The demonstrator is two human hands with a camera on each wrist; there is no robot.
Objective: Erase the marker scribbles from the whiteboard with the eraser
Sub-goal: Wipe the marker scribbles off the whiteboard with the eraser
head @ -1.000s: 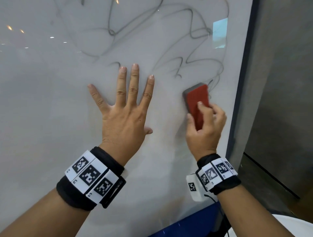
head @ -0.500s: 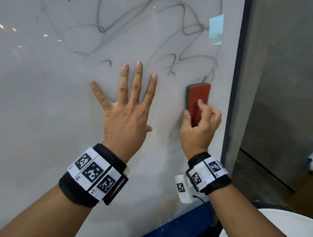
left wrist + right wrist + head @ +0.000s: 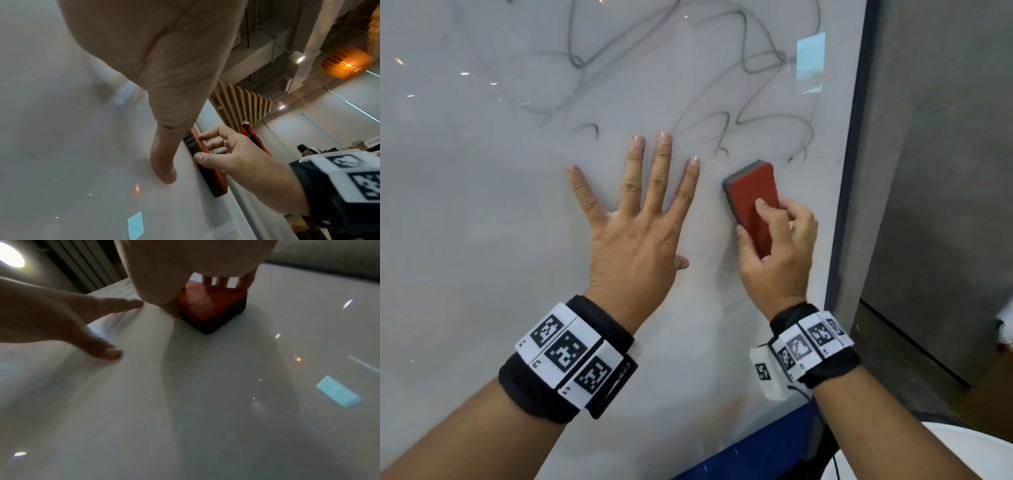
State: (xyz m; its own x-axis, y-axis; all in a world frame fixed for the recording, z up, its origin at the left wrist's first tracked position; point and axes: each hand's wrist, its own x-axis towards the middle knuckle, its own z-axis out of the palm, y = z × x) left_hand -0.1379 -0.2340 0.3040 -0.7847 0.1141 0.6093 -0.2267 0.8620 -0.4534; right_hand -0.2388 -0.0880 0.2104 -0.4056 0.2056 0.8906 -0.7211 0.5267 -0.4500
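Observation:
A white whiteboard (image 3: 482, 240) fills the head view, with grey marker scribbles (image 3: 743, 68) across its upper part. My left hand (image 3: 633, 219) lies flat on the board with fingers spread, just below the scribbles. My right hand (image 3: 774, 246) grips a red eraser (image 3: 751, 192) with a dark felt base, pressed on the board near its right edge, under the lowest scribble loops. The eraser (image 3: 213, 177) shows in the left wrist view beside my left thumb (image 3: 164, 162), and the eraser (image 3: 213, 313) is held from above in the right wrist view.
The board's dark right frame (image 3: 849, 171) runs down beside the eraser, with a grey wall (image 3: 935, 171) past it. A blue strip (image 3: 756, 448) lies under the board's lower edge. A pale blue reflection (image 3: 810, 63) shows on the board at upper right.
My right hand has slid the eraser left and tilted its top leftward, toward my left hand. The left hand stays flat in place on the board.

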